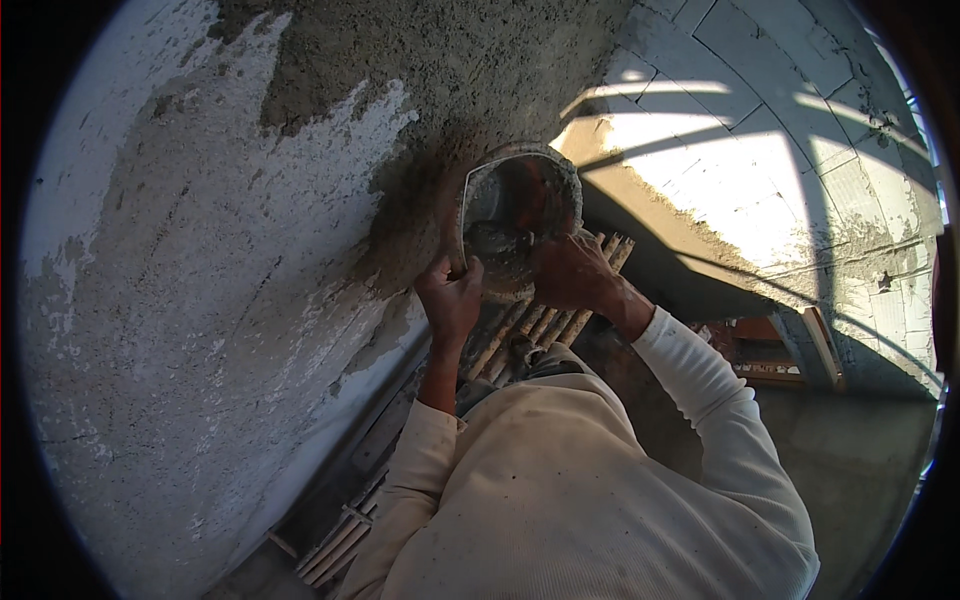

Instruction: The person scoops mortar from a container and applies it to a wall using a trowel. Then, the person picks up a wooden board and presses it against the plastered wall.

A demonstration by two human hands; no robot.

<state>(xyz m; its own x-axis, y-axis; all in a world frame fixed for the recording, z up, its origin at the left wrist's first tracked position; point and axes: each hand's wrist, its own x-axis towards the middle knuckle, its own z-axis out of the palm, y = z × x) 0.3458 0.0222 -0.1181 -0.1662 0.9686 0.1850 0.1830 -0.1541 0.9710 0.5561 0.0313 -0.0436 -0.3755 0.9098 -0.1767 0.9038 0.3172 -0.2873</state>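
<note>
A round, mortar-caked bucket (572, 180) is tilted in front of me, close to the rough wall, its mouth facing up toward me. Along its left side runs a thin pale wire handle (465, 195). My left hand (449, 297) is closed on the bucket's near left rim, thumb on top. At the near right rim my right hand (577, 272) is closed like a fist, its fingertips reaching into the mouth. What those fingers hold, if anything, is hidden. Dark wet material (495, 238) shows inside the bucket.
On the left rises a wall (230, 300) with patchy white and grey coating; darker fresh plaster (400, 60) covers its upper part. A sunlit block wall (740, 180) stands at right. Wooden poles (545, 325) lie under my feet, with the floor (820, 440) lower down.
</note>
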